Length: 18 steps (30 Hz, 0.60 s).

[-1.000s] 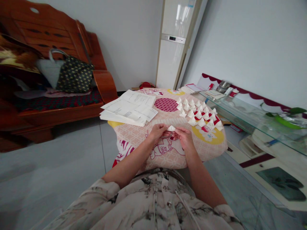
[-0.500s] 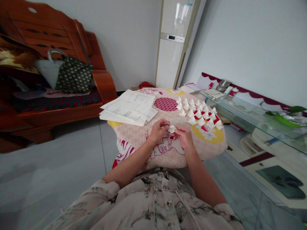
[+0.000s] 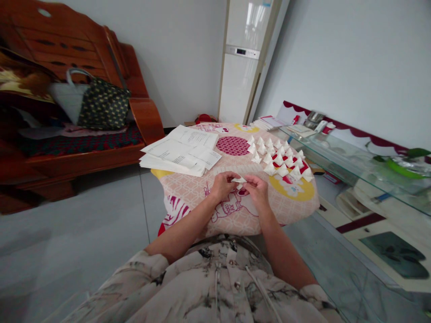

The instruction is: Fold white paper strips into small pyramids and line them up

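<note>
Both the left hand (image 3: pixel 222 186) and right hand (image 3: pixel 258 190) pinch one small folded paper (image 3: pixel 240 180), fingers nearly closed, above the patterned cloth (image 3: pixel 188 185); it sits flatter than moments ago, so shaping seems under way.

Folded paper (image 3: pixel 239 180) partly hidden; bench (image 3: pixel 87 160) cut off left.

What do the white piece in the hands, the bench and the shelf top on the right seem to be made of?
White piece: probably matte paper; thin, angular.
Bench: likely varnished wood; reddish-brown, with glossy reflections.
Shelf top: apparently clear glass; greenish edge, things below show through.
</note>
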Motion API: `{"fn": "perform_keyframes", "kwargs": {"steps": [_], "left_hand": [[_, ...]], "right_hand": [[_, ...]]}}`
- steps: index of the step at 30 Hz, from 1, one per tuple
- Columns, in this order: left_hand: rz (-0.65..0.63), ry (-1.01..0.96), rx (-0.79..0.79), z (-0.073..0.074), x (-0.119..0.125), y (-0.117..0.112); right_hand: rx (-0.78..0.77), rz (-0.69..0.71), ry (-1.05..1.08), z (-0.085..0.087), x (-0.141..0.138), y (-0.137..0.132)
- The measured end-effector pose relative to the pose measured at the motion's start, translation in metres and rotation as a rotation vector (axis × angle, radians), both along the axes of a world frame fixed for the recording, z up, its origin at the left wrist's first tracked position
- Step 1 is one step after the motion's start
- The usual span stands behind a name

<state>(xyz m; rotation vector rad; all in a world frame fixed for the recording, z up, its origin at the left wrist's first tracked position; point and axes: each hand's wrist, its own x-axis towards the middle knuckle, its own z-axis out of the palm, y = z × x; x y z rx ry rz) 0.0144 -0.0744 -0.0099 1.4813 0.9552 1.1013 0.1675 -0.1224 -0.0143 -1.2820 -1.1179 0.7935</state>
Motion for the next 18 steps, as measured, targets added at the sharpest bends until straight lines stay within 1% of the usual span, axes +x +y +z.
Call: {"fn": "perform_keyframes", "kwargs": {"steps": [2, 4, 7, 9, 11, 14, 16, 18], "left_hand": [[0.008, 0.008, -0.089, 0.0, 0.0, 0.001], [0.011, 0.031, -0.137, 0.0, -0.001, 0.003], [-0.003, 0.127, -0.121, 0.001, -0.003, 0.004], [-0.02, 0.233, -0.048, 0.002, -0.004, 0.004], [-0.012, 0.352, 0.094, 0.002, -0.005, 0.004], [0.0, 0.469, 0.314, 0.001, -0.007, 0.004], [-0.004, 0.503, 0.367, 0.001, -0.008, 0.005], [-0.006, 0.521, 0.372, 0.0, -0.008, 0.006]], "right_hand": [[0.063, -0.055, -0.2, 0.0, 0.001, -0.002], [0.143, -0.087, -0.351, 0.002, 0.001, -0.004], [0.232, -0.051, -0.45, 0.005, 0.0, -0.005], [0.233, 0.002, -0.478, 0.005, 0.0, -0.004], [0.203, 0.036, -0.497, 0.001, 0.001, -0.002], [0.162, 0.039, -0.51, -0.005, 0.002, 0.003], [0.143, 0.041, -0.5, -0.008, 0.002, 0.005], [0.13, 0.042, -0.484, -0.009, 0.002, 0.006]]}}
